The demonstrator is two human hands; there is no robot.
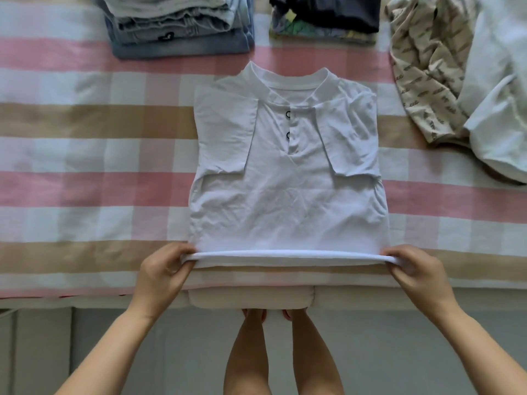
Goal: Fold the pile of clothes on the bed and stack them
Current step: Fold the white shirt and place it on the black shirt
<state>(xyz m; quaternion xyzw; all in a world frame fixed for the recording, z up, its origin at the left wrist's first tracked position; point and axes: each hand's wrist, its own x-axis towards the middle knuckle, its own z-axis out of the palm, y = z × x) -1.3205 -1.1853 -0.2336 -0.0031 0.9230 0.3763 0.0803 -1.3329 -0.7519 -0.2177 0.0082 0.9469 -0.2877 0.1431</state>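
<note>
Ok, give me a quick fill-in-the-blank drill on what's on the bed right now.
The left hand and right hand each pinch the white button-neck cotton shirt at its ____ edge.
Its placket shows ____ dark buttons.
The folded grey-blue denim stack sits ____ of the folded dark-clothes stack.
Missing: bottom; two; left.

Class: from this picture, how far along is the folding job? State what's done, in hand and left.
Done: a denim stack and a dark stack, folded. In hand: left hand and right hand pinch the hem of the white shirt, sleeves already folded in. Left: the crumpled patterned garment and white garment.
</note>
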